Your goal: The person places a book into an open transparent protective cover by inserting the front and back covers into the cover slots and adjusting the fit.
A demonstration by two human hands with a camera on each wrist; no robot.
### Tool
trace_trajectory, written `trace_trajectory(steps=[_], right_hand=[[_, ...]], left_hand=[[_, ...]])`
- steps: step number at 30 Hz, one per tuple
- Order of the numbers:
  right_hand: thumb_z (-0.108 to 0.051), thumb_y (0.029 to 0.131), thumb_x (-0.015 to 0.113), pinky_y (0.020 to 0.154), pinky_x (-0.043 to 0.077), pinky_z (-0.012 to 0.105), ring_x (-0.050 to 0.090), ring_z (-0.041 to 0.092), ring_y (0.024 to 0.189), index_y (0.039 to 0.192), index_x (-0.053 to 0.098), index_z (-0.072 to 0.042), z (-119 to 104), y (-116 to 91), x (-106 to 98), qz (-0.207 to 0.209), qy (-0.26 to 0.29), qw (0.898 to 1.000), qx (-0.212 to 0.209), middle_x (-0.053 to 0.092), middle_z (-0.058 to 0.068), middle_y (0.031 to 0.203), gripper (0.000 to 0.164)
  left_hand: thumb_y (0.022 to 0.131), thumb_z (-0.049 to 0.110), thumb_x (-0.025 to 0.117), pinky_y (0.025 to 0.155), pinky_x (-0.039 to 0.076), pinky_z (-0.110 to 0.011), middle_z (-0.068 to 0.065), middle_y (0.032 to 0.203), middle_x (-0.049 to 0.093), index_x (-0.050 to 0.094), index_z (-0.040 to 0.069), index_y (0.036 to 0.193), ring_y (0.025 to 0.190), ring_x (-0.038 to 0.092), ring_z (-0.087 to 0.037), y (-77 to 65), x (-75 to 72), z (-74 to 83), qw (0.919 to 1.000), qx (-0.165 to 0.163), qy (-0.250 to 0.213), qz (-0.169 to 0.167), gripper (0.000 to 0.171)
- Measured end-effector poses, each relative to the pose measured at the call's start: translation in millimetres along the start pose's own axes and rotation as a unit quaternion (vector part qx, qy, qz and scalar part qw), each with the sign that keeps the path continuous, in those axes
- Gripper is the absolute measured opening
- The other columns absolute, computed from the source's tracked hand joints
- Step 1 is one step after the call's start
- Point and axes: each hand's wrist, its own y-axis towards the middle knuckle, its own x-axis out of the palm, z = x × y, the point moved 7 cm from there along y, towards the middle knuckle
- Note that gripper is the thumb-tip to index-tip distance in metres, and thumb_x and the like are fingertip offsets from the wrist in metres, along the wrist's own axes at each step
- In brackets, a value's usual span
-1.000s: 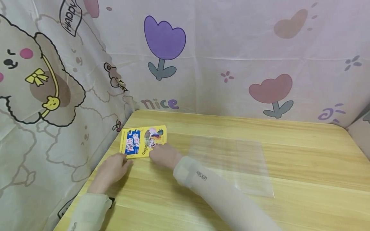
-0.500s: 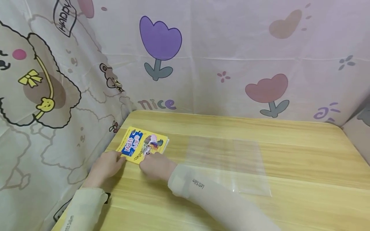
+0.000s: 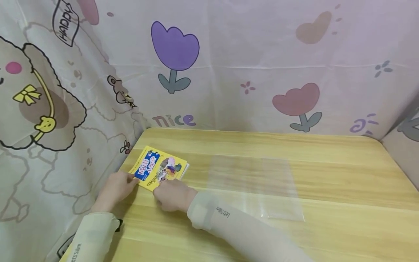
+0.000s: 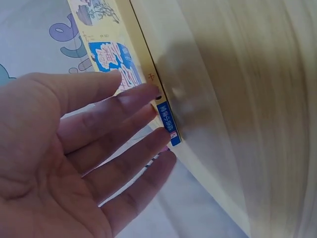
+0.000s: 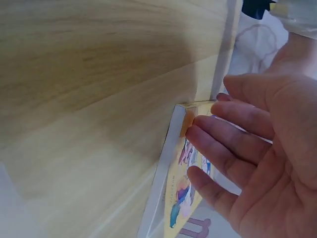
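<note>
Toward the counter's (image 3: pixel 343 171) far left corner, I see the yellow book (image 3: pixel 161 168) lying cover-up; left hand (image 3: pixel 116 189) loosely spread, fingertips at its spine, right hand (image 3: pixel 173 196) relaxed, fingers extended against its cover, neither gripping anything.

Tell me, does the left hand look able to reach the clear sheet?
Probably not straight across: between the left hand, at the yellow book, and the clear sheet lie the right hand and right sleeve.
</note>
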Motion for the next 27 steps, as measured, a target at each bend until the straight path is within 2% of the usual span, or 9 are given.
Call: trace_trajectory(steps=[3, 6, 7, 10, 13, 16, 23, 27], right_hand=[[-0.026, 0.092, 0.063, 0.051, 0.042, 0.018, 0.050, 0.006, 0.061, 0.082, 0.064, -0.022, 5.7, 0.8, -5.6, 0.031, 0.017, 0.999, 0.015, 0.053, -0.010, 0.067, 0.011], [-0.027, 0.090, 0.065, 0.054, 0.043, 0.019, 0.049, 0.007, 0.064, 0.087, 0.066, -0.021, 15.7, 1.9, -14.5, 0.064, 0.017, 0.997, 0.045, 0.054, -0.009, 0.073, 0.007], [-0.028, 0.090, 0.066, 0.055, 0.044, 0.021, 0.050, 0.008, 0.066, 0.090, 0.068, -0.021, 20.0, 2.2, -17.6, 0.074, 0.011, 0.995, 0.060, 0.055, -0.007, 0.076, 0.008], [-0.031, 0.090, 0.066, 0.064, 0.048, 0.026, 0.051, 0.012, 0.073, 0.097, 0.071, -0.021, 33.8, 3.3, -23.9, 0.091, -0.020, 0.990, 0.106, 0.059, -0.004, 0.085, 0.014], [-0.034, 0.090, 0.065, 0.070, 0.049, 0.031, 0.052, 0.015, 0.079, 0.102, 0.072, -0.021, 47.6, 3.7, -25.7, 0.090, -0.046, 0.983, 0.151, 0.061, 0.001, 0.092, 0.019], [-0.038, 0.090, 0.065, 0.071, 0.048, 0.029, 0.053, 0.016, 0.082, 0.105, 0.072, -0.020, 59.0, 3.3, -24.3, 0.078, -0.058, 0.979, 0.181, 0.060, 0.002, 0.095, 0.024], [-0.041, 0.093, 0.060, 0.070, 0.046, 0.027, 0.051, 0.015, 0.082, 0.108, 0.072, -0.020, 74.3, 3.7, -14.8, 0.050, -0.093, 0.973, 0.207, 0.060, 0.002, 0.094, 0.029], [-0.048, 0.088, 0.064, 0.068, 0.046, 0.026, 0.050, 0.014, 0.078, 0.106, 0.073, -0.020, 78.7, 5.3, -7.0, 0.040, -0.095, 0.972, 0.210, 0.060, 0.001, 0.090, 0.035]], left_hand=[[0.091, 0.019, 0.064, 0.044, 0.040, -0.028, -0.003, 0.058, 0.053, 0.062, 0.004, 0.065, 0.052, 0.048, -0.017, -0.8, -6.4, -1.9, 0.9993, 0.018, 0.001, 0.032, 0.029], [0.086, 0.019, 0.069, 0.053, 0.049, -0.035, -0.012, 0.074, 0.064, 0.068, -0.004, 0.083, 0.064, 0.057, -0.023, -2.0, -11.2, -7.0, 0.9982, 0.025, 0.005, 0.053, 0.023], [0.085, 0.019, 0.070, 0.057, 0.050, -0.038, -0.015, 0.081, 0.066, 0.068, -0.007, 0.092, 0.068, 0.059, -0.025, -2.2, -12.5, -9.3, 0.9981, 0.022, 0.004, 0.058, 0.026], [0.086, 0.023, 0.070, 0.055, 0.049, -0.037, -0.018, 0.083, 0.064, 0.063, -0.010, 0.102, 0.069, 0.058, -0.026, -1.6, -12.9, -15.7, 0.9989, -0.009, 0.003, 0.046, 0.038], [0.089, 0.031, 0.067, 0.048, 0.043, -0.032, -0.013, 0.072, 0.056, 0.059, -0.006, 0.093, 0.061, 0.052, -0.022, 0.2, -10.4, -20.7, 0.9984, -0.053, -0.003, 0.020, 0.038], [0.090, 0.039, 0.063, 0.045, 0.037, -0.027, -0.006, 0.062, 0.046, 0.050, 0.005, 0.076, 0.053, 0.044, -0.018, 2.0, -6.7, -23.1, 0.9962, -0.087, -0.004, -0.001, 0.039], [0.088, 0.051, 0.061, 0.046, 0.034, -0.026, -0.003, 0.059, 0.042, 0.049, 0.008, 0.069, 0.051, 0.041, -0.016, 6.5, 0.9, -28.3, 0.9925, -0.120, 0.004, -0.026, 0.049], [0.088, 0.052, 0.062, 0.047, 0.034, -0.027, -0.004, 0.059, 0.042, 0.049, 0.008, 0.068, 0.053, 0.042, -0.016, 8.5, 1.0, -29.5, 0.9927, -0.117, 0.012, -0.024, 0.050]])
